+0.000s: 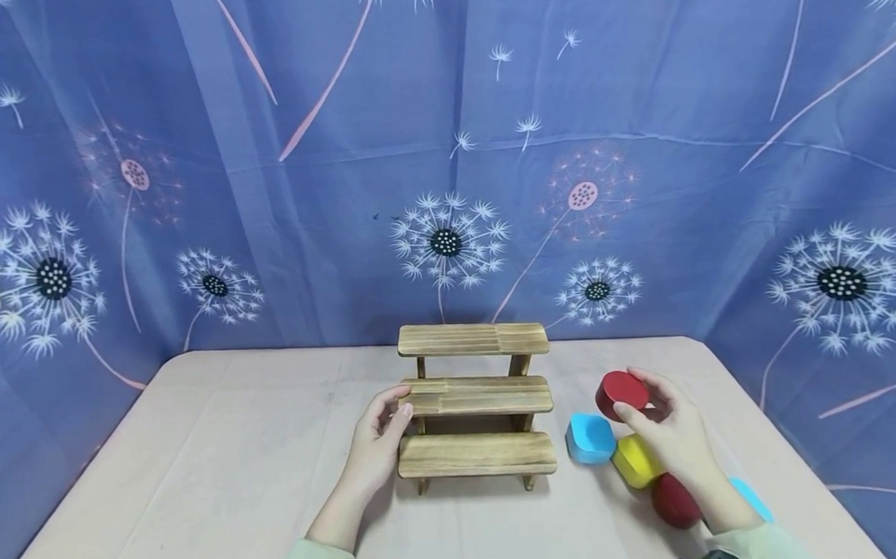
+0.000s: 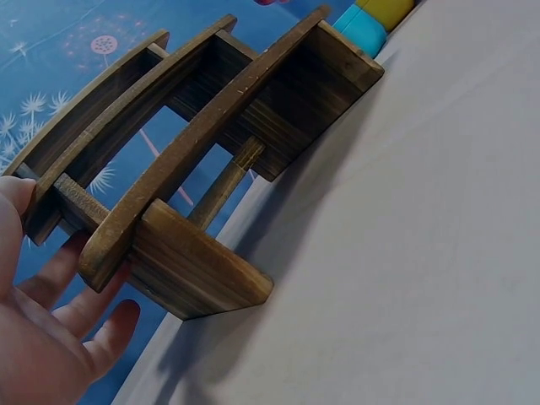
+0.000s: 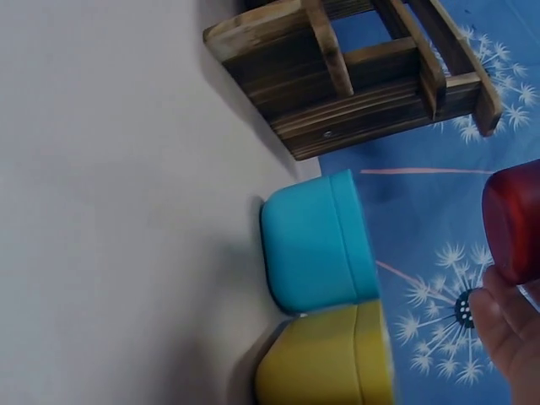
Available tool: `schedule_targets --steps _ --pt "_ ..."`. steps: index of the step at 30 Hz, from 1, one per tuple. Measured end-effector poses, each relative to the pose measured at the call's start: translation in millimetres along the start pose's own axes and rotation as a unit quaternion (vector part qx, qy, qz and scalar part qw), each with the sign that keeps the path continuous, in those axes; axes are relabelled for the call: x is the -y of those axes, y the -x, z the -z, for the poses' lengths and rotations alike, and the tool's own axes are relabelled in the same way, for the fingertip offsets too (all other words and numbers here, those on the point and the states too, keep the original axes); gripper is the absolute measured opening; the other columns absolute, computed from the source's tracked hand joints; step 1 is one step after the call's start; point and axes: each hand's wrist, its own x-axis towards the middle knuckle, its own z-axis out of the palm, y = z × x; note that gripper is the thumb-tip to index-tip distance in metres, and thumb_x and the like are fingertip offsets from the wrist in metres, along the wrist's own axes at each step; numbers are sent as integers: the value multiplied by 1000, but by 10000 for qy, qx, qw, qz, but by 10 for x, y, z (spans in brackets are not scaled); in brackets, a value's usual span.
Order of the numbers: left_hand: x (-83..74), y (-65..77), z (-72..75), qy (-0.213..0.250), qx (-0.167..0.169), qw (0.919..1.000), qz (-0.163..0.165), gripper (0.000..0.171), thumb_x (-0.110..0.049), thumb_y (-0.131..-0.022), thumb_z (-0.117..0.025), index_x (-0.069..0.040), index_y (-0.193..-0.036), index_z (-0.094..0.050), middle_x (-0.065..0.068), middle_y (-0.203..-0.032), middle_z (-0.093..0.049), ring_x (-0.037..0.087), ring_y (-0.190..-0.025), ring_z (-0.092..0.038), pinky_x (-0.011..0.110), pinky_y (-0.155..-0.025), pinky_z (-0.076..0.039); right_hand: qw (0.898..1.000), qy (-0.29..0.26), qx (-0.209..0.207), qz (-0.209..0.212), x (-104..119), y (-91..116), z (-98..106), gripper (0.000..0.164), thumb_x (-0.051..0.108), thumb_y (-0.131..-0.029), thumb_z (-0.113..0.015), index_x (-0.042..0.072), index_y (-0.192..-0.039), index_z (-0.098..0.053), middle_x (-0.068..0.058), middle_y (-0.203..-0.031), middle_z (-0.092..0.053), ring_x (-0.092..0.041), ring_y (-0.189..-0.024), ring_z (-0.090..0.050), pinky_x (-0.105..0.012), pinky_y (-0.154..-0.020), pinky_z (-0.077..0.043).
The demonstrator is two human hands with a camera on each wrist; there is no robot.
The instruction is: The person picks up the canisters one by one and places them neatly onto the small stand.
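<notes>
A three-tier wooden shelf stand point(image 1: 476, 454) stands on the table in the head view. My left hand point(image 1: 376, 437) holds the left end of its middle tier; in the left wrist view the thumb lies on the board and the other fingers spread beneath and beside it. Off to the stand's right, my right hand point(image 1: 672, 424) pinches a red round container point(image 1: 621, 393) between thumb and fingers, raised above the others. Below it sit a light-blue squarish container point(image 1: 591, 438) and a yellow container point(image 1: 637, 461), side by side. A dark red round container point(image 1: 675, 501) is partly covered by my right forearm.
Another light-blue container point(image 1: 752, 500) shows beyond my right forearm, mostly hidden. A pale cloth covers the table point(image 1: 224, 473). Blue curtains point(image 1: 327, 260) with dandelion prints hang behind the table and along both sides.
</notes>
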Motion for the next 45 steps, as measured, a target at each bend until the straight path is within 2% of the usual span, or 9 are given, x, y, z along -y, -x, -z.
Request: schedule_targets --steps 6,17,28,35,39,42,45 --pt "4 -3 -5 -3 2 9999 102 29 -13 -95 -55 -10 -124 -57 2 -99 -54 7 -87 -55 19 -81 -45 9999 -48 40 83 52 -16 -24 50 9 -84 -70 2 -131 -52 32 -104 -52 18 -92 -53 -4 -74 -46" --pt "2 -3 -3 10 8 9999 112 29 -13 -95 -55 -11 -124 -57 2 -98 -55 12 -87 -57 19 -80 -46 9984 -422 81 354 143 -45 -73 50 1 -83 -69 -3 -130 -52 31 -105 -55 16 -93 -55 -4 -77 -46" --pt "-15 3 8 -43 27 9999 124 29 -15 -95 -55 -12 -125 -56 7 -100 -58 7 -87 -57 19 -81 -46 9942 -854 48 659 219 -106 -151 52 -9 -80 -67 -6 -129 -50 27 -105 -58 12 -92 -58 -6 -77 -47" --pt "-9 8 7 -11 58 10000 -75 32 -19 -95 -55 -8 -126 -55 10 -99 -59 6 -86 -57 20 -80 -47 9920 -1012 96 742 268 -151 -181 52 -10 -80 -66 -7 -129 -50 26 -105 -59 10 -91 -59 -7 -76 -47" --pt "9 13 6 -48 33 9989 -464 31 -21 -96 -55 -8 -124 -56 5 -93 -56 7 -83 -56 19 -75 -46 9902 -1134 96 807 291 -169 -209 52 -13 -78 -65 -8 -127 -51 25 -105 -60 9 -91 -59 -7 -76 -48" --pt "15 18 11 -68 9 9982 -604 30 -22 -95 -56 -9 -122 -57 2 -90 -54 8 -81 -56 18 -72 -46 9893 -1211 97 810 308 -178 -232 51 -14 -78 -65 -9 -127 -51 25 -103 -61 9 -90 -60 -8 -76 -48" --pt "14 16 15 -57 4 9991 -424 30 -20 -95 -56 -9 -123 -57 2 -91 -55 10 -82 -56 19 -73 -46 9893 -1220 104 800 321 -182 -251 51 -13 -78 -65 -9 -127 -51 25 -101 -61 8 -88 -60 -8 -75 -49"
